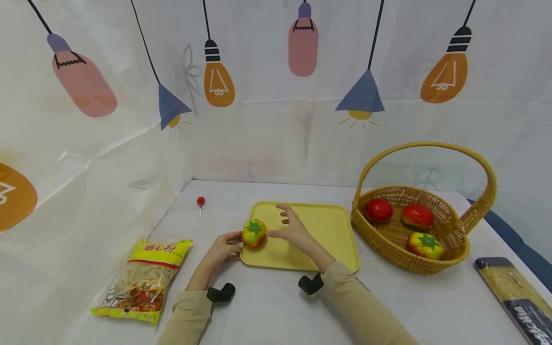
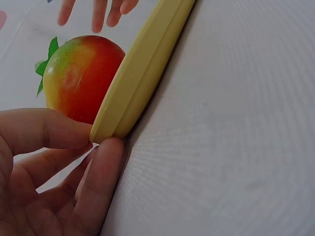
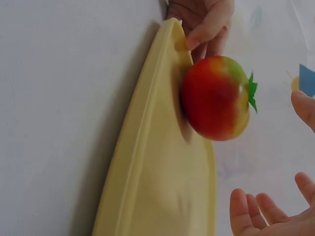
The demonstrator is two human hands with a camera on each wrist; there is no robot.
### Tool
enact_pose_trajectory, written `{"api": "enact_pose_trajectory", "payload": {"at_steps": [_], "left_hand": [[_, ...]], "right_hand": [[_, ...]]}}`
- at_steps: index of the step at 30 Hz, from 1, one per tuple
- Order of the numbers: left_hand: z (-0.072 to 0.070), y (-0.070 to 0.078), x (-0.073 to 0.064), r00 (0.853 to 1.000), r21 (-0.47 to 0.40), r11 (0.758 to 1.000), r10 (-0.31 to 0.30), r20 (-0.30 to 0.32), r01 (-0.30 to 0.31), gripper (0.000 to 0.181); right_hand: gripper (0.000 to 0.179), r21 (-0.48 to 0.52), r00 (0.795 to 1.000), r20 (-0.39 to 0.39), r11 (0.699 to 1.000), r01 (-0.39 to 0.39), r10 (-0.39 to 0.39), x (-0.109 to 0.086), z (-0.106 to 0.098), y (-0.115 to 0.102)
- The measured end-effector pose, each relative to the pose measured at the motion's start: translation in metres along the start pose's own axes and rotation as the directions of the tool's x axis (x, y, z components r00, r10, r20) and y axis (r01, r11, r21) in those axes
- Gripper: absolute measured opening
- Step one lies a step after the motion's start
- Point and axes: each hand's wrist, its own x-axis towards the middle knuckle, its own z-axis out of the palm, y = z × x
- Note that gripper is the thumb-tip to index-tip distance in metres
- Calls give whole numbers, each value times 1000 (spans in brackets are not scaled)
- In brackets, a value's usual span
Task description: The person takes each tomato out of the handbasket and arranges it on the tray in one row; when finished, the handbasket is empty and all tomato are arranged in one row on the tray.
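A yellow tray (image 1: 325, 237) lies on the white table in the head view. On its left end sits a red-and-yellow toy tomato (image 1: 254, 234) with a green leaf top. My left hand (image 1: 222, 250) is at the tray's left corner; the left wrist view has its thumb (image 2: 54, 130) and a finger pinching the tray rim (image 2: 140, 73). Just right of the tomato, my right hand (image 1: 295, 231) hovers over the tray, fingers spread and holding nothing. Seen from the right wrist, a gap separates those fingers (image 3: 240, 211) from the tomato (image 3: 214, 98).
A wicker basket (image 1: 366, 235) with a tall handle stands on the right, holding two red toy vegetables (image 1: 417, 216) and another tomato (image 1: 424, 246). A pasta bag (image 1: 144, 282) lies at left, a red lollipop (image 1: 201, 201) behind it. At far right is a flat package (image 1: 515, 297).
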Motion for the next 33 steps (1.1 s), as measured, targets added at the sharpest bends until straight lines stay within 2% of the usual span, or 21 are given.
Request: {"api": "enact_pose_trajectory", "payload": {"at_steps": [9, 18, 33], "left_hand": [[0, -4, 4, 1000, 2, 1000, -11, 10, 11, 60], [-2, -5, 2, 1000, -11, 1000, 11, 20, -10, 59], [-2, -4, 2, 1000, 5, 1000, 11, 21, -11, 58]], "right_hand": [[79, 15, 999, -41, 1000, 14, -13, -9, -23, 3], [81, 25, 999, -44, 999, 22, -21, -17, -45, 6], [80, 12, 997, -81, 1000, -11, 12, -26, -65, 15]]}}
